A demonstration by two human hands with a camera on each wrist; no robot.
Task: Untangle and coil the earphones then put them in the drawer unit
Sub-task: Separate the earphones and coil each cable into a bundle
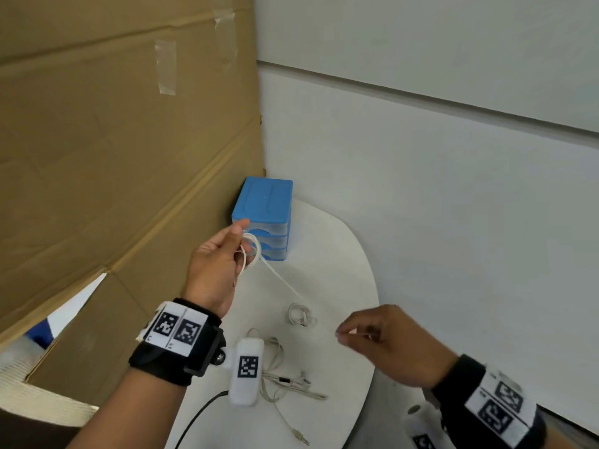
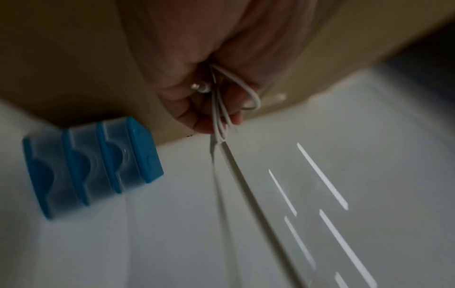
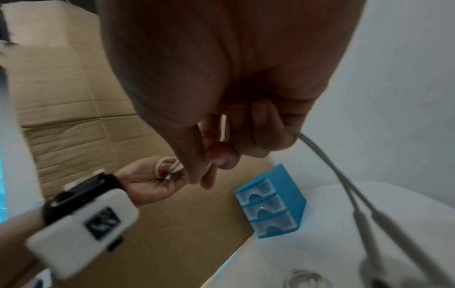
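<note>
My left hand [image 1: 241, 241] is raised in front of the blue drawer unit [image 1: 262, 218] and grips several loops of a white earphone cable [image 1: 254, 251]. From the loops a taut strand [image 1: 282, 281] slants down and right toward my right hand [image 1: 340, 335], whose thumb and fingertips pinch it above the table. In the left wrist view the fingers [image 2: 197, 118] hold the loops [image 2: 221, 109] and an earbud [image 2: 202, 87]. The right wrist view shows my right hand [image 3: 209, 167] pinching, and the drawer unit [image 3: 270, 210] with all three drawers closed.
A small coiled pair of earphones [image 1: 299, 315] lies on the white round table [image 1: 340, 254]. A tangled pair [image 1: 282, 374] lies nearer me, partly under the left wrist camera. A cardboard sheet [image 1: 113, 140] stands at the left; a white wall [image 1: 453, 189] runs behind.
</note>
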